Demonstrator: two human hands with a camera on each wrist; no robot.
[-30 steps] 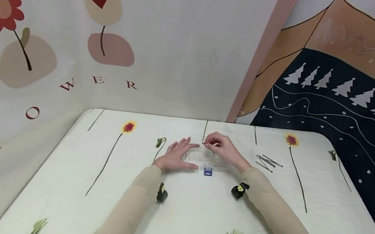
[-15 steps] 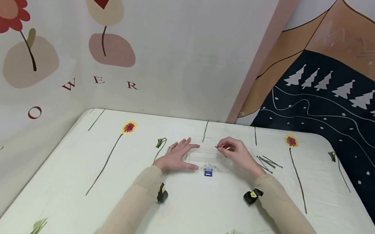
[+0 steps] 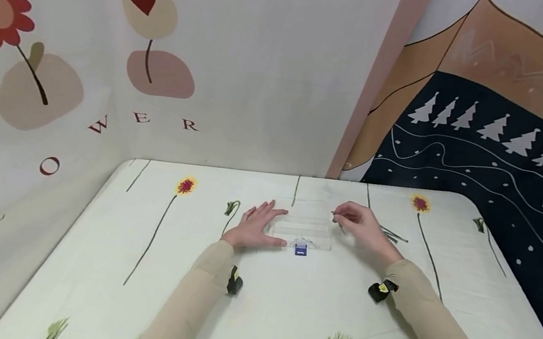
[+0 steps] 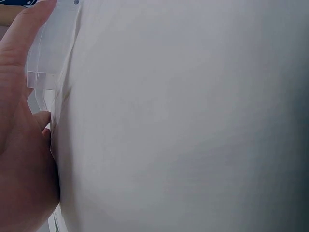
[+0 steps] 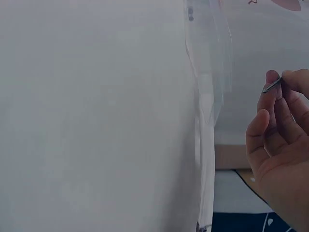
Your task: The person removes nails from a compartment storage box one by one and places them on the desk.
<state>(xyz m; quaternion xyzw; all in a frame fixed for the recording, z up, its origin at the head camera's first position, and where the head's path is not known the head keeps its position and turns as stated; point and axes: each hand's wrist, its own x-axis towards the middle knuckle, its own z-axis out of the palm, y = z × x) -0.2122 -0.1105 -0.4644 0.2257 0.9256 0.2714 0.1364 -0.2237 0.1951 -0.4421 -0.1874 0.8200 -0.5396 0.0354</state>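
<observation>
Fingertips of the right hand [image 3: 364, 227] pinch a thin dark metal pin [image 5: 272, 86] just right of the clear shallow plastic box with a blue latch [image 3: 303, 230], while the left hand [image 3: 256, 226] lies flat with relaxed fingers against the box's left edge. The pin looks light, stiff and slippery, best held mid-shaft; the box seems light and prone to sliding on the flowered tablecloth [image 3: 284, 308]. More pins [image 3: 394, 235] lie right of the box.

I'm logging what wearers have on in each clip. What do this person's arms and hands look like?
Both arms wear long, close-fitting beige sleeves to the wrist. A small black camera with a yellow mark is strapped under each wrist: left camera, right camera. The left hand and right hand are bare, without gloves.
</observation>
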